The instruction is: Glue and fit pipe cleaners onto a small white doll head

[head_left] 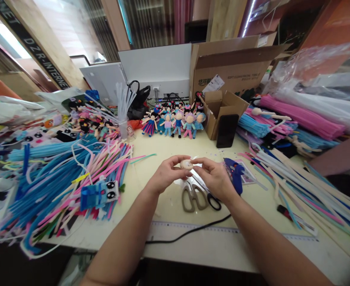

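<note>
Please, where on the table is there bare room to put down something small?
One bare patch lies between the row of dolls and the left hand, bordered on the left by the stem pile, whose tips poke in. Another lies between the right forearm and the loose stems on the right. It is crowded near the right hand, where scissors lie.

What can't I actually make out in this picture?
All in the head view:
Small pale piece: edges covered by the left hand and right hand.
Black-handled scissors: partly behind the right hand.
Pale strips: some ends cut off by the right edge.
Large box: smallest print too blurred.
</note>
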### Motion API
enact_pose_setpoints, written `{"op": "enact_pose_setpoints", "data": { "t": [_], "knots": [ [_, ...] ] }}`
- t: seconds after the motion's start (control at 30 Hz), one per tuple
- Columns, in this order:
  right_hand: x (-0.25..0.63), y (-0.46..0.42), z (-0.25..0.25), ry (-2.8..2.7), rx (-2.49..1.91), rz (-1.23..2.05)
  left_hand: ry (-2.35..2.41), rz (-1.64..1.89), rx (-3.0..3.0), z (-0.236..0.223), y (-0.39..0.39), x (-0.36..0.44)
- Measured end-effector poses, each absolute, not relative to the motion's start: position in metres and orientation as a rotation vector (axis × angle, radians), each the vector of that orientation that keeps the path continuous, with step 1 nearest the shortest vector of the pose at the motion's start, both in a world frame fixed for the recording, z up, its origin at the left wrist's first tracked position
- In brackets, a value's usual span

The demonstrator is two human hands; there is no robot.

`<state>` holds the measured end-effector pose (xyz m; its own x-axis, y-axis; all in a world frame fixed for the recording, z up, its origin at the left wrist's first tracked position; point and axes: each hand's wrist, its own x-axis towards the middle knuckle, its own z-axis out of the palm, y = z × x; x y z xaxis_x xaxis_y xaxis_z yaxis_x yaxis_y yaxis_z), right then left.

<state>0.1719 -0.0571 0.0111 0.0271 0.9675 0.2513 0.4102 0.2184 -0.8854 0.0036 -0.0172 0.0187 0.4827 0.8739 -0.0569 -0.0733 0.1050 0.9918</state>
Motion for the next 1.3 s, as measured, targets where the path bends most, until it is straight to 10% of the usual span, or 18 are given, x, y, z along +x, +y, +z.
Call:
{"op": "enact_pose_setpoints", "data": {
  "t": [1.3],
  "knots": [
    [0.157, -0.062, 0.002, -1.581, -1.381, 0.637, 0.929, 1.111, 1.162, 0.022, -0.028, 0.017]
  ]
}}
